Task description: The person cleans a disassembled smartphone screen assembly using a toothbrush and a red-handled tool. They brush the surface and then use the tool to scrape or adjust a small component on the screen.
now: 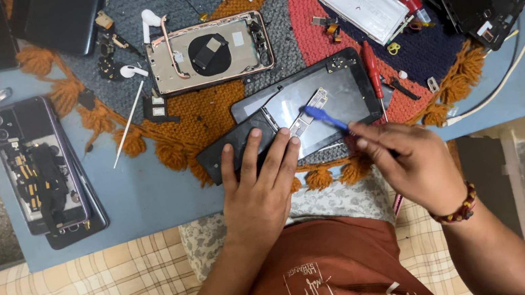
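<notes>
Circuit strip (307, 112), thin, light and judged fragile, lying on black phone panel (311, 103) on counter (145, 191): pinned by left hand (260, 192), fingers (282, 141) spread flat, brushed by blue brush (325, 117) pinched in right hand (412, 164); handle by edges.

Your arms are bare; a red-brown beaded bracelet (464, 206) circles your right wrist above rust-coloured shorts (334, 267) with white print.

Blue table (146, 198): knitted mat (203, 115), opened phones (47, 174), dark tablets (20, 27), white cable (512, 71).
</notes>
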